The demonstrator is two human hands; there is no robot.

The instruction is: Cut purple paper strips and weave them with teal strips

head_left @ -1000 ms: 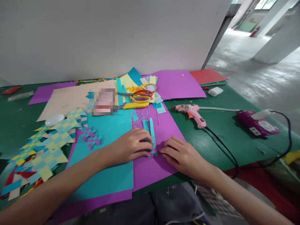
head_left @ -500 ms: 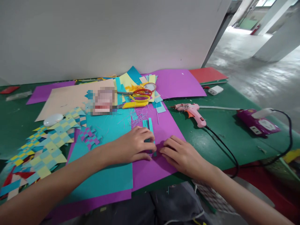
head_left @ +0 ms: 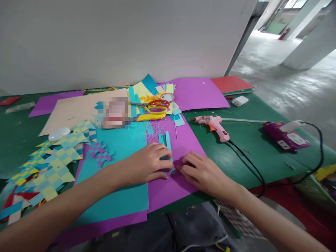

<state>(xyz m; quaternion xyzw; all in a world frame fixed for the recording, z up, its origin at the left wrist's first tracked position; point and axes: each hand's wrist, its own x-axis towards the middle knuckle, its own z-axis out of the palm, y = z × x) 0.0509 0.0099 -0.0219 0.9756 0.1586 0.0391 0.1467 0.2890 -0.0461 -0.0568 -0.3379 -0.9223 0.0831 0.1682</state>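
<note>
My left hand rests on the teal and purple sheets, its fingers curved over narrow teal paper strips and its thumb apart from them. Close on its right, my right hand is bent low over the purple sheet, fingertips drawn together. What lies between those fingertips, if anything, is hidden. Beneath my left forearm spreads the teal sheet. A small purple and teal woven paper piece lies left of the left hand. Thin paper slivers are scattered beyond the strips.
Red-handled scissors and a yellow-handled cutter lie ahead of the hands. A pink glue gun is on the right, its cord trailing toward a purple power strip. Woven paper pieces and a white mouse-shaped object occupy the left.
Both hands keep nearly the same pose, with only a slight shift of the right fingertips. The whole view has moved a little.
</note>
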